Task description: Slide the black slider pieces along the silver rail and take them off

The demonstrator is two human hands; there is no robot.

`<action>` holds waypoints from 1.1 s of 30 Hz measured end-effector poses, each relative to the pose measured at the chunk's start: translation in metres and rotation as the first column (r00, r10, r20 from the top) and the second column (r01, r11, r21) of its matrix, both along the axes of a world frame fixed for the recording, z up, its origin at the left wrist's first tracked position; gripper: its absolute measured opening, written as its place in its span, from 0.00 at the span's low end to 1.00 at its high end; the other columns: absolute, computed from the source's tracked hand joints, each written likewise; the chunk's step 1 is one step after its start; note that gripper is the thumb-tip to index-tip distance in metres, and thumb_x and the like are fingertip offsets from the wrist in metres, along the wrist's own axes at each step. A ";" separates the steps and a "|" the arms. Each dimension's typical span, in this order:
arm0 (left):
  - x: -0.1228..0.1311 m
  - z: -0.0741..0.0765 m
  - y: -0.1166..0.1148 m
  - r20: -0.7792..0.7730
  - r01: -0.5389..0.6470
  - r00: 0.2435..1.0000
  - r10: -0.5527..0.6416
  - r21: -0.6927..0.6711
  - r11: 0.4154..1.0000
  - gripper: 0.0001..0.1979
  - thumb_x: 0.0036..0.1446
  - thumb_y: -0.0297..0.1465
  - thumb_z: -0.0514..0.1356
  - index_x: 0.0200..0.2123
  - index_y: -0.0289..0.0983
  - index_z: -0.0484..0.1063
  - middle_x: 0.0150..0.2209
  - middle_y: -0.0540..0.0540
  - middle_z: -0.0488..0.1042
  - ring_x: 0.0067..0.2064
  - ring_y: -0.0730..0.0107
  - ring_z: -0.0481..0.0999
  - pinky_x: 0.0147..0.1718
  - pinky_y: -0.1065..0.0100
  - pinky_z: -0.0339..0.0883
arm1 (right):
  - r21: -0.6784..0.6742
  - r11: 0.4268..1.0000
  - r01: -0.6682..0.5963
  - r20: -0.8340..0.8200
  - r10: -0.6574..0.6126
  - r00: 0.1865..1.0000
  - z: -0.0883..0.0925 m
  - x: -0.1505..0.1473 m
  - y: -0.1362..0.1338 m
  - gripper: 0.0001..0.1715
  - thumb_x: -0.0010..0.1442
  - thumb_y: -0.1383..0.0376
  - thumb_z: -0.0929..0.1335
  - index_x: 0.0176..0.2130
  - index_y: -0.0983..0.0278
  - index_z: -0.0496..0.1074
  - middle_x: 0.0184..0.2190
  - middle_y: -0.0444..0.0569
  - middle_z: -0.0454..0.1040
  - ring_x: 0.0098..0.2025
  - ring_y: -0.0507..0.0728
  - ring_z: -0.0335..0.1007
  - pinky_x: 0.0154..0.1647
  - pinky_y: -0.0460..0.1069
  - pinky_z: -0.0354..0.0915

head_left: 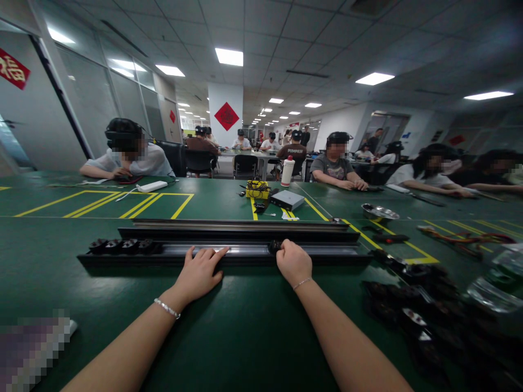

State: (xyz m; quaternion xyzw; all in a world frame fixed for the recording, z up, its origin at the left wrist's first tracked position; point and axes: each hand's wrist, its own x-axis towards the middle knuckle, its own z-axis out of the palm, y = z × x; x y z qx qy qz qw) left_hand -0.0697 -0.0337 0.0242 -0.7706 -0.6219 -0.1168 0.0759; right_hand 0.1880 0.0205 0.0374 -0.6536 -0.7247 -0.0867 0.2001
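A long black channel-shaped rail (245, 261) lies crosswise on the green table, with a shiny strip along its inside. Several small black socket-like modules (129, 246) sit in a row at its left end. My left hand (200, 272) rests on the rail's near edge around the middle, fingers spread and holding nothing. Farther right, my right hand (293, 263) is closed around a single black module (274, 246) that sits in the channel. The fingertips on its far side are hidden.
Behind lies another black rail (245, 234). A heap of black modules (425, 305) covers the right side, near a clear plastic bottle (498, 277). Farther back are a metal bowl (379, 212), a grey box (287, 200) and a white bottle (287, 171). People sit around the table.
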 end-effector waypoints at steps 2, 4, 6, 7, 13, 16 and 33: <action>0.000 -0.001 0.000 -0.002 0.001 1.000 -0.001 0.005 1.000 0.29 0.53 0.36 0.52 0.60 0.48 0.55 0.45 0.45 0.71 0.51 0.58 0.66 0.58 0.46 0.38 | 0.080 0.996 -0.047 -0.061 0.052 0.997 -0.003 0.000 0.001 0.15 0.59 0.66 0.59 0.42 0.65 0.70 0.38 0.51 0.72 0.40 0.54 0.66 0.40 0.47 0.59; 0.000 -0.001 0.000 -0.005 0.002 1.000 -0.002 0.010 1.000 0.29 0.53 0.36 0.52 0.60 0.48 0.54 0.45 0.45 0.70 0.51 0.58 0.66 0.58 0.46 0.38 | 0.150 0.978 -0.146 -0.080 0.159 0.984 -0.006 -0.001 0.001 0.20 0.60 0.65 0.59 0.51 0.64 0.67 0.47 0.53 0.69 0.47 0.55 0.64 0.47 0.48 0.58; 0.000 -0.002 0.001 -0.005 0.001 1.000 -0.001 0.009 1.000 0.30 0.53 0.36 0.52 0.60 0.48 0.54 0.45 0.45 0.70 0.51 0.58 0.66 0.58 0.46 0.38 | 0.163 0.958 -0.238 -0.047 0.248 0.968 -0.009 -0.003 0.001 0.25 0.61 0.62 0.60 0.57 0.58 0.63 0.55 0.53 0.63 0.53 0.57 0.59 0.52 0.51 0.56; -0.001 -0.002 0.001 -0.005 -0.001 1.000 0.001 0.009 1.000 0.30 0.53 0.36 0.52 0.60 0.48 0.54 0.45 0.45 0.70 0.51 0.58 0.66 0.58 0.46 0.38 | 0.145 0.954 -0.261 -0.023 0.267 0.964 -0.010 -0.005 0.000 0.25 0.61 0.60 0.60 0.58 0.55 0.61 0.58 0.53 0.59 0.56 0.59 0.57 0.53 0.53 0.55; -0.001 -0.002 0.001 0.000 -0.002 1.000 0.002 -0.002 1.000 0.30 0.53 0.36 0.51 0.60 0.48 0.54 0.45 0.45 0.70 0.50 0.58 0.66 0.57 0.46 0.38 | 0.003 0.965 -0.264 0.006 0.264 0.965 -0.011 -0.010 -0.004 0.22 0.62 0.52 0.58 0.54 0.49 0.67 0.63 0.52 0.51 0.61 0.62 0.49 0.56 0.58 0.50; -0.002 -0.003 0.001 0.000 0.003 1.000 -0.003 0.004 1.000 0.30 0.53 0.36 0.51 0.60 0.48 0.54 0.45 0.45 0.70 0.50 0.58 0.66 0.57 0.46 0.38 | -0.013 0.963 -0.268 -0.011 0.267 0.964 -0.011 -0.010 -0.005 0.22 0.63 0.52 0.58 0.49 0.53 0.71 0.61 0.54 0.56 0.61 0.61 0.51 0.57 0.58 0.50; 0.000 0.000 0.000 -0.015 -0.019 1.000 0.019 -0.025 0.999 0.30 0.53 0.36 0.52 0.61 0.48 0.53 0.45 0.45 0.70 0.51 0.59 0.65 0.58 0.47 0.37 | 0.094 0.959 -0.266 -0.025 0.269 0.963 -0.015 -0.013 0.000 0.19 0.63 0.58 0.59 0.44 0.58 0.75 0.53 0.56 0.64 0.56 0.59 0.58 0.55 0.55 0.53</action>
